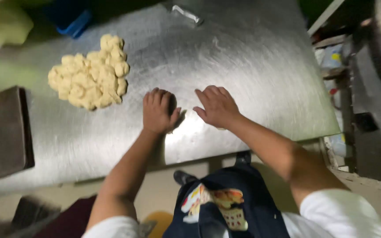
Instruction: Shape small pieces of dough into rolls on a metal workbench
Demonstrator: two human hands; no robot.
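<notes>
My left hand (158,111) rests palm down on the steel table (252,57), fingers curled into a cup. My right hand (217,105) lies palm down just to its right, fingers together and arched. Whatever may be under either palm is hidden. A heap of several pale yellow dough pieces (91,75) sits on the table to the left, a hand's width beyond my left hand. I wear a dark blue apron (225,207) with a colourful print.
A dark flat tray (1,132) lies at the table's left edge. A small metal tool (187,14) is at the far side, with a blue container (73,20) and a yellow-green bag (3,22) behind. Cluttered shelves (331,57) stand past the right edge.
</notes>
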